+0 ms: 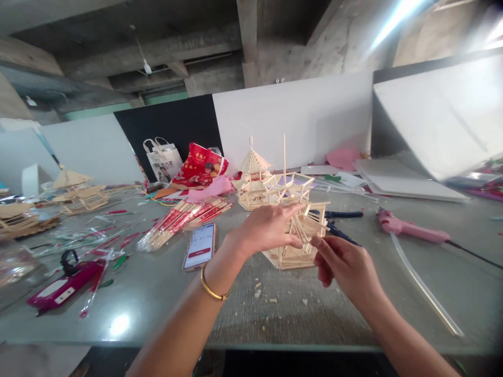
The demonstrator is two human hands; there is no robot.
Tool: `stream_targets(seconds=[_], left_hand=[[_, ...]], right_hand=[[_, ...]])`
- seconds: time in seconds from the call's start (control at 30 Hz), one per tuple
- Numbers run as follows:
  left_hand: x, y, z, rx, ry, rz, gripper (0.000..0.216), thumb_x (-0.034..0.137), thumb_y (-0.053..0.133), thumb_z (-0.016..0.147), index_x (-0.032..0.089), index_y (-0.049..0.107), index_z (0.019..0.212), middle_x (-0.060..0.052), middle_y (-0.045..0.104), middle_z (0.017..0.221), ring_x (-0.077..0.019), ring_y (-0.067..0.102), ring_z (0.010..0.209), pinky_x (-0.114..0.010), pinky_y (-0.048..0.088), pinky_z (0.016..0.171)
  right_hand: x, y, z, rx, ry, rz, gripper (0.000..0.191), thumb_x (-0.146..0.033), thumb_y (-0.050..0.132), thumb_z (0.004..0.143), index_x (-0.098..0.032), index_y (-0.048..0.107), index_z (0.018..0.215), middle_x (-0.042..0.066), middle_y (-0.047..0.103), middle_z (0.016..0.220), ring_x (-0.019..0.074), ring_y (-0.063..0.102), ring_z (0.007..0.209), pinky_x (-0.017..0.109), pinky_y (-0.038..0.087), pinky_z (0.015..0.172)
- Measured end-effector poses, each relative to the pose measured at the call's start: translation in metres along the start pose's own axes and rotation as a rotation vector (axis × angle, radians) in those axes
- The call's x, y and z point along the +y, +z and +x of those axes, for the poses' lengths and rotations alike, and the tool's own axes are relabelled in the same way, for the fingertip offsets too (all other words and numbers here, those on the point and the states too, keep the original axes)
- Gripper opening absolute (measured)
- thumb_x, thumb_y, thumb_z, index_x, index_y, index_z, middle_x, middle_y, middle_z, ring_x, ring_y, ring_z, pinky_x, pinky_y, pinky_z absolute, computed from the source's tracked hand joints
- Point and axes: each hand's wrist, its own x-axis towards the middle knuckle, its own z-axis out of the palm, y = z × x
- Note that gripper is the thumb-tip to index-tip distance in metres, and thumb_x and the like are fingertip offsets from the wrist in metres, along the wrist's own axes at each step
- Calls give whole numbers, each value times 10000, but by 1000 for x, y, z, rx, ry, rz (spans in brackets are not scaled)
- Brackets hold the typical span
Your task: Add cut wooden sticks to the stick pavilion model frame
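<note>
A pavilion-like model of thin wooden sticks stands on the table in front of me, partly covered by my hands. My left hand reaches over its left side, fingers stretched out and thumb apart, at the model's upper sticks. On the model's right side, my right hand has thumb and forefinger pinched together close to the slanting sticks. What lies between those fingertips is too small to make out. Just behind rises a second stick model with a pointed roof. One tall stick points straight up beside it.
A pink glue gun with a clear glue stick lies at right. To the left are a phone, bundled sticks in plastic and a magenta device. White boards lie at back right; small scraps dot the table's front.
</note>
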Motion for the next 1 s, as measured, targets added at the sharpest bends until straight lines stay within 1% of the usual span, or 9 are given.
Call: stream_targets(seconds=[0.07,0.17,0.27,0.33,0.43,0.57,0.7,0.83,1.0], left_hand=[[0,-2,-3,7,6,4,812,473,684,707,265,323,1404,-46,526,1343,-275,566,1100,-361,455,826],[1,-4,-7,29,25,18,811,420,701,709,269,316,1407,-38,488,1376,-273,552,1124,-363,451,856],[2,-4,-10,22,13,43,793,404,704,709,262,336,1397,-55,524,1342,-277,582,1077,-367,468,816],[2,-2,-10,17,10,60,777,402,702,708,261,352,1387,-65,561,1304,-275,610,1019,-365,481,763],[2,1,-8,26,12,69,745,391,680,720,265,359,1381,-68,583,1277,-270,622,983,-362,481,731],[0,4,-6,33,-4,66,718,377,649,732,258,364,1380,-76,597,1258,-282,617,998,-366,476,729],[0,5,-5,29,-5,65,701,361,624,746,245,359,1385,-83,604,1247,-281,619,990,-358,472,713],[0,6,-4,18,-16,63,685,357,601,763,239,350,1389,-84,589,1267,-276,611,1001,-358,470,729],[1,8,-3,29,-14,61,664,335,594,768,236,361,1381,-78,582,1277,-277,603,1031,-356,477,733]], right_hand=[[6,-3,-7,64,-87,-122,328,-487,498,852,-180,609,825,-38,568,482,96,515,359,198,408,392],[15,-4,-15,173,-298,-347,292,-397,522,859,-187,619,1037,-42,595,552,88,543,427,199,441,485],[16,-2,-14,227,-499,-478,330,-328,521,867,-163,601,1142,-27,617,608,87,552,469,197,449,524],[13,0,-10,226,-577,-522,343,-297,501,879,-134,596,1165,-9,631,632,90,553,478,198,449,523],[8,2,-5,189,-587,-562,357,-277,475,887,-111,593,1180,22,656,675,106,568,500,210,443,509],[7,2,-1,113,-522,-558,389,-287,463,885,-141,571,1229,35,676,732,125,590,541,226,442,511],[7,2,2,79,-479,-553,394,-281,467,876,-166,572,1238,28,675,723,126,582,533,228,434,498],[5,2,4,57,-475,-557,398,-272,462,871,-158,576,1236,28,667,695,127,575,521,226,421,475],[6,3,6,82,-498,-558,393,-270,452,873,-158,582,1227,23,654,670,124,564,510,231,429,496]])
